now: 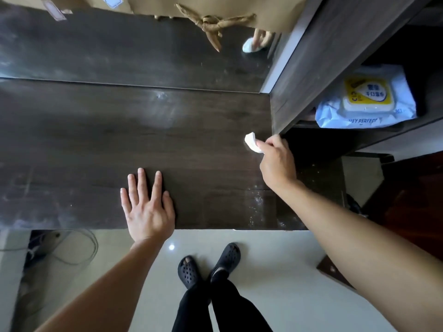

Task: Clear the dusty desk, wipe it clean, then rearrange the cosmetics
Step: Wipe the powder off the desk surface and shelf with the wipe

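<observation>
Hands first: the left hand lies flat on the desk, palm down, fingers spread wide, heel at the near edge. The right hand is closed around a white wipe, pinched between thumb and fingertips; most of the wipe projects beyond the fingers toward the left hand's side. The wipe sits at the right end of the desk; contact with the surface cannot be confirmed.

Desk surface is dark wood grain. Pale dust specks lie below the right wrist, near the front corner. Hazy streaks cover the area left of the left hand. No cosmetics appear on the desk.

Beyond both hands, a mirror stands along the back edge and reflects the right hand with the wipe. A cabinet rises just right of the right hand; its open shelf holds a pack of wet wipes with a yellow label.

Below the forearms, black clogs stand on a pale tiled floor. Cables lie under the desk, lower left.
</observation>
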Motion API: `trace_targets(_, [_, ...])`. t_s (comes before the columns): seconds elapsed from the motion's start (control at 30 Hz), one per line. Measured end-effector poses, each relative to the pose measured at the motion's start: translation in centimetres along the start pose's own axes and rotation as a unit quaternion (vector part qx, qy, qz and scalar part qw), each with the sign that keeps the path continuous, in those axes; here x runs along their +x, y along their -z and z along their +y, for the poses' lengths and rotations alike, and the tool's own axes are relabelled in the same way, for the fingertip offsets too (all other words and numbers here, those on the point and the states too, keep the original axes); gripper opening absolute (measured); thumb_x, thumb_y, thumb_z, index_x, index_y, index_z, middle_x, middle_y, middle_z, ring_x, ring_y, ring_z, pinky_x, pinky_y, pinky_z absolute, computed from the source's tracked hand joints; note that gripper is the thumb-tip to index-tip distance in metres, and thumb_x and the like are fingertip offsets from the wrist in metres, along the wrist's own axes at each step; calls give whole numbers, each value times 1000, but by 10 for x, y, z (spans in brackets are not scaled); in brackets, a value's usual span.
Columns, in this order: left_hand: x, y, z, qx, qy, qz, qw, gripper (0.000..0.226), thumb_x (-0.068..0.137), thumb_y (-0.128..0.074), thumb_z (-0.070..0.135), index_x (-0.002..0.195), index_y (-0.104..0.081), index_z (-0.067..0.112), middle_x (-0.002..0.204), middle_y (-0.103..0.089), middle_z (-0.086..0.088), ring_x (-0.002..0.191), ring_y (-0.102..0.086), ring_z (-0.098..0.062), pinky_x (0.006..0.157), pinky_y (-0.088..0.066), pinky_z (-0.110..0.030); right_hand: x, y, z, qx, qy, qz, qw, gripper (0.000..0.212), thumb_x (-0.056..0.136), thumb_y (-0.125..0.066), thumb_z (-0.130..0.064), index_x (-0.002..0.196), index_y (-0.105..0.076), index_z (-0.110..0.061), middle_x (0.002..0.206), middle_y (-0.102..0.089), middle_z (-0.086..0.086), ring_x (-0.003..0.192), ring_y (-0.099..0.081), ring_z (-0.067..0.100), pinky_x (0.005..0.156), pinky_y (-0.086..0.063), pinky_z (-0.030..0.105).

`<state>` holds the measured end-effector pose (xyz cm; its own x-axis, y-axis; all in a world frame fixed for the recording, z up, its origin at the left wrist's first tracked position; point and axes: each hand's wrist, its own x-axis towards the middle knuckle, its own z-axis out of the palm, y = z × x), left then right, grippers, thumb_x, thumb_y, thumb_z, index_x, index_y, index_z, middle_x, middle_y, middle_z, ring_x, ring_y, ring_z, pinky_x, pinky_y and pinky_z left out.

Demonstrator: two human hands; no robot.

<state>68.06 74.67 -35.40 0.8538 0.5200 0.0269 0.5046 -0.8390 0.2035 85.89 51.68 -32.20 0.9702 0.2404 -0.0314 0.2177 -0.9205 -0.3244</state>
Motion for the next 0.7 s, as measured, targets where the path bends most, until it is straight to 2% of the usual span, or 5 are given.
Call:
trace_targets(0.27, [0,3,-2,-1,0,-8,1000,52,94,-31,36,143,-42,21,156,-23,-12,145,-12,-31,118,-9,-49,-136,16,20,112,138,-153,972,46,78,-54,13,106,-70,-20,86,-46,-7,81,-46,8,68,-39,16])
trace_targets(0.43, [1,2,-1,0,-3,-6,1000,52,93,-33,35,142,-43,20,155,-25,-13,145,-14,-32,118,-10,-49,-29,3,17,56,3,-3,998,46,75,-55,17,106,-71,-13,88,-55,10,79,-55,31,69,-45,30])
trace_targets(0.5, [1,1,-1,3,-5,-3,1000,52,93,-34,35,142,-42,21,155,-25,-13,145,-15,-32,118,-9,-49,-31,-6,4,49,43,-6,998,49,77,-54,15,109,-71,-18,90,-54,8,81,-50,26,72,-44,28])
trace_targets(0.63, [0,1,-3,0,-3,-7,1000,52,93,-33,36,142,-42,21,156,-24,-13,145,-13,-32,118,-9,-49,-121,-7,-2,103,110,-118,982,24,90,-60,-8,98,-68,-29,93,-48,-3,85,-49,15,73,-41,22])
trace_targets(0.7, [0,1,-3,0,-4,-8,1000,52,94,-32,36,143,-41,22,156,-23,-12,145,-12,-31,118,-8,-49,-157,3,8,107,162,-156,969,39,83,-61,4,106,-68,-28,93,-45,-6,86,-50,12,71,-43,21])
